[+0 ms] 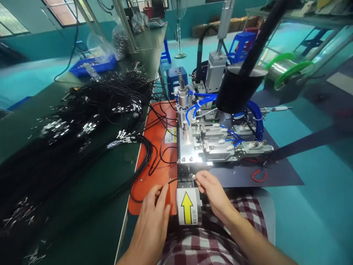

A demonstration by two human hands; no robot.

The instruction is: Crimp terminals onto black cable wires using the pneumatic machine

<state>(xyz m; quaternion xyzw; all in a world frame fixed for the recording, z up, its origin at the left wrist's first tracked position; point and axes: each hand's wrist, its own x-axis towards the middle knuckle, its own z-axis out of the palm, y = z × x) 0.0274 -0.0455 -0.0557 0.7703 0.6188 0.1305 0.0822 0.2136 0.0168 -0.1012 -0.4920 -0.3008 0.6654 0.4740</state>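
A thin black cable (178,179) runs between my two hands, just in front of a machine with metal slides and blue air tubes (217,136). My right hand (211,187) pinches the cable's end at a small silvery connector (194,177), above a dark segmented track (186,181). My left hand (151,213) has its fingers bent over the same cable, which passes between or under the fingertips; the exact grip is partly hidden. Below the track is a round white cover (189,206) bearing a yellow arrow. An orange-red plate (157,147) lies beside the machine, under the cable loops.
Bundles of black cables (110,95) with bright metal ends cover the green bench (102,180) at left. A blue tray (93,65) stands behind them. A black lamp head (239,88) hangs over the machine. A green wire spool (288,71) and red wire loop (259,176) are at right.
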